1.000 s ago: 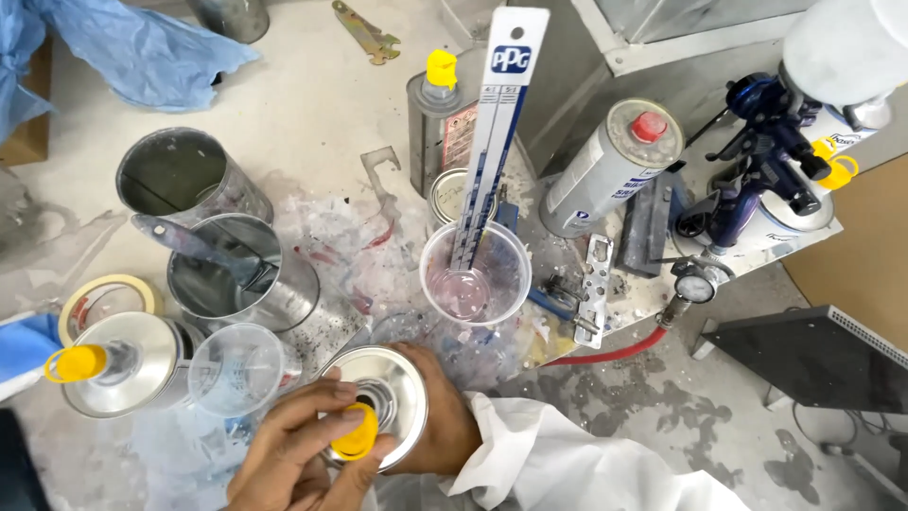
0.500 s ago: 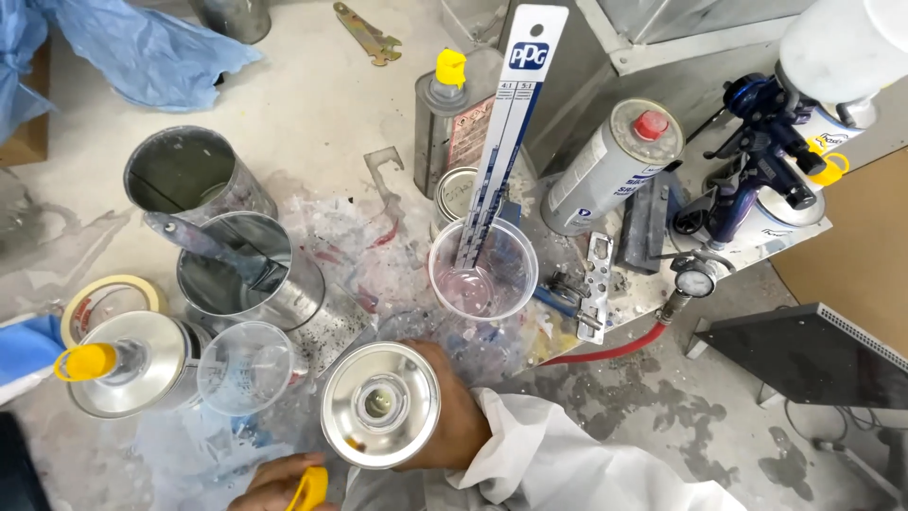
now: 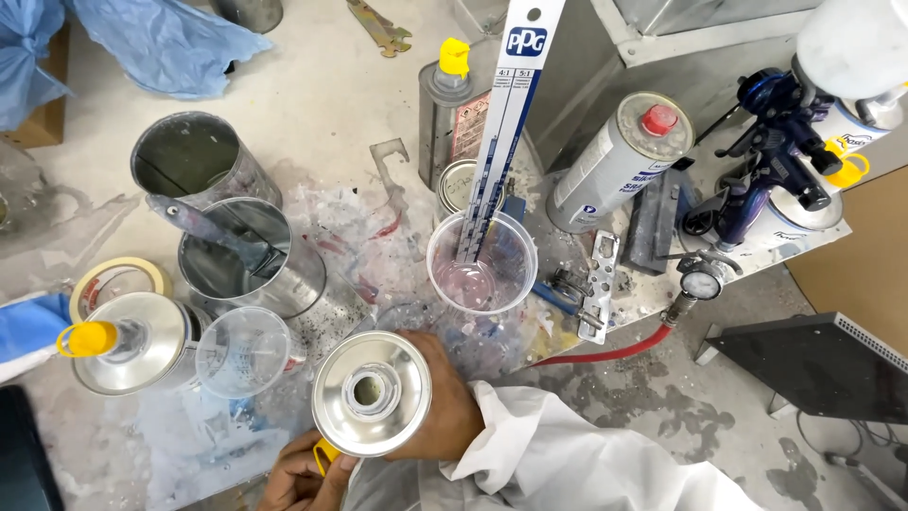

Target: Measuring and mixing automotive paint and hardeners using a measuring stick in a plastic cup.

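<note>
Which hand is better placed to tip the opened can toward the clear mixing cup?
Likely right. The right hand grips the side of the uncapped metal can, and the clear mixing cup stands just beyond it. The left hand is occupied with the yellow cap.

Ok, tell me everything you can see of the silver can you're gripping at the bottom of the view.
The silver can is shiny metal, seen from above, standing upright at the bench's near edge. Its round top has a raised rim and a central spout, now uncapped and open. The right hand wraps its right side. The left hand just below holds the yellow cap clear of it. A clear plastic cup stands beside it.
</note>
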